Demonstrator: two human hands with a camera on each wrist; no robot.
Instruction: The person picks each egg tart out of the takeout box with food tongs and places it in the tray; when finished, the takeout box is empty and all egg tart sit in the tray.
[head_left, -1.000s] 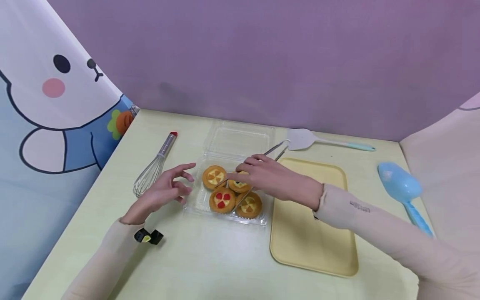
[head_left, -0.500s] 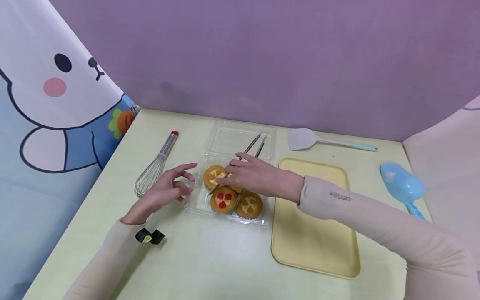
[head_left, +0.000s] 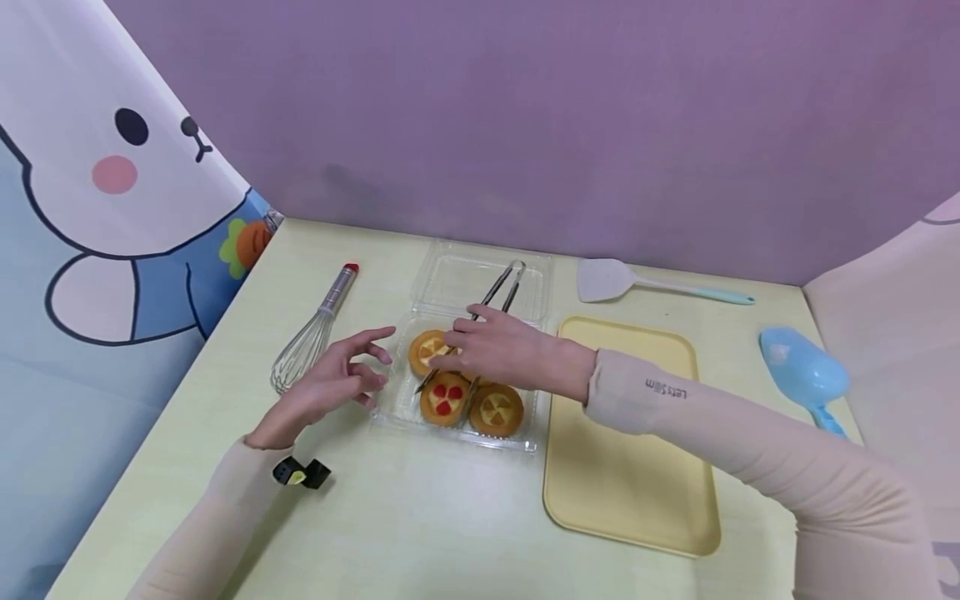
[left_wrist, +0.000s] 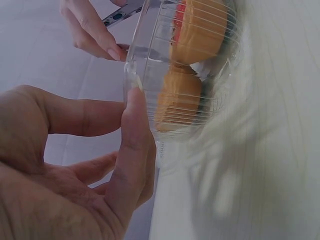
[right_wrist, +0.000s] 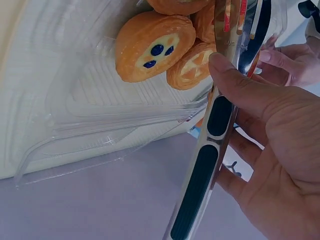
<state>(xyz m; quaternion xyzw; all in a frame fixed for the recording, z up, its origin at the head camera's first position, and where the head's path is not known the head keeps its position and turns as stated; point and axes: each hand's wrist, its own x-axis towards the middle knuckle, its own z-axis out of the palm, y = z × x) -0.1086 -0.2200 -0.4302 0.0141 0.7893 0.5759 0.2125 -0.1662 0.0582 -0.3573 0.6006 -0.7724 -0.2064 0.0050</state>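
Observation:
In the head view, my right hand (head_left: 498,350) holds metal tongs (head_left: 491,292) above an open clear plastic box (head_left: 487,442) of small tarts. The tong tips are spread, reaching the far sides of the red-topped tart (head_left: 442,400). An orange-topped tart (head_left: 429,354) lies at the far left and another yellow-topped tart (head_left: 497,410) at the near right. A blue-dotted tart (right_wrist: 155,50) shows in the right wrist view; my hand hides it in the head view. My left hand (head_left: 330,379) has loosely bent, spread fingers at the box's left rim; one fingertip touches it in the left wrist view.
Right of the box lies a yellow tray (head_left: 633,467). A whisk (head_left: 311,333) lies on the left, a white spatula (head_left: 606,280) behind the tray, and a blue scoop (head_left: 802,367) at the far right. A purple backdrop (head_left: 525,125) rises behind the table.
My right hand with the tongs has moved left over the box; the tong tips have shifted from over the near-right tarts to around the red-topped one. My left hand stays put.

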